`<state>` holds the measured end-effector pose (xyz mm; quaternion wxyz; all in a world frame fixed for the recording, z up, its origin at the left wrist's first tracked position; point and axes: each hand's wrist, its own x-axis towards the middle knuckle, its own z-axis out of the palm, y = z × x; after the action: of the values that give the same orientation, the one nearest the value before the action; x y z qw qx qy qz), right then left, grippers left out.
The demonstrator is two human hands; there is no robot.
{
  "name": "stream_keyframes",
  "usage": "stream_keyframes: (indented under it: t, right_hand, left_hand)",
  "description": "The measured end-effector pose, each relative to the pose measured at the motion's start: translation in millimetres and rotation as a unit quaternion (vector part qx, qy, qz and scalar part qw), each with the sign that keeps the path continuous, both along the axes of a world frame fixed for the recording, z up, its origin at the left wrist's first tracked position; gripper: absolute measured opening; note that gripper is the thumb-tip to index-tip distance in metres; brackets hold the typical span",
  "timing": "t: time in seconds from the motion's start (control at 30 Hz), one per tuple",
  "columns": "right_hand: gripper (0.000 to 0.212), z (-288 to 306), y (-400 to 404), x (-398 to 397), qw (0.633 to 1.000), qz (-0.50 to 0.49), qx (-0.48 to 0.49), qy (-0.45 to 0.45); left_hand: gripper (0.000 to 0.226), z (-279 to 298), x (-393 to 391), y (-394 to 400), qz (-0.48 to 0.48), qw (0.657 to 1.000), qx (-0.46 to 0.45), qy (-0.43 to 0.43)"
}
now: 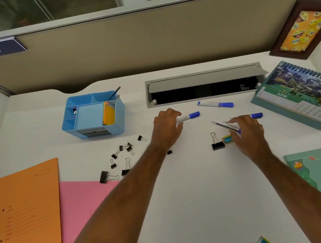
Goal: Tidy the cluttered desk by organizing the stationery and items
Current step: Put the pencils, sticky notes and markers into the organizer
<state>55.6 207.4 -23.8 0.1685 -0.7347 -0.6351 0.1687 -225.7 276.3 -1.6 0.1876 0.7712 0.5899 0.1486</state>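
Left hand grips blue-capped marker, long axis left-right, cap pointing away from blue organizer (up-left, nearer left hand); right hand holds two more markers; fourth marker lies loose beyond

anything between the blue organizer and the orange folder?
Head view: only bare white desk separates the blue plastic desk organizer from the orange paper folder; the small black binder clips lie off to the right.
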Motion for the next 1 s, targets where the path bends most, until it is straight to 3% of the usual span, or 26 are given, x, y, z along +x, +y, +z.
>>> stream_keyframes:
  t: [0.27, 0.53, 0.63, 0.77, 1.0]
  right_hand:
    - [0.034, -18, -22, 25, 0.998, -0.054, -0.001, 0.016]
    - [0.046, -26, -29, 33, 0.997, -0.065, -0.039, 0.031]
    - [0.047, -27, -29, 34, 0.997, -0.061, -0.036, 0.034]
    - [0.045, -26, -28, 33, 0.998, -0.054, -0.028, 0.030]
    - [0.046, -24, -27, 30, 0.998, -0.052, -0.030, 0.025]
  left_hand:
    - [0.041, -17, 32, 34, -0.035, 0.989, -0.065, 0.129]
    - [0.029, -19, 28, 40, -0.027, 0.988, -0.075, 0.131]
    - [0.022, -9, 19, 36, 0.003, 0.995, -0.052, 0.079]
    - [0.016, 16, -4, 24, 0.066, 0.993, -0.035, -0.089]
    - [0.049, 75, -82, 22, 0.103, 0.979, -0.002, -0.177]
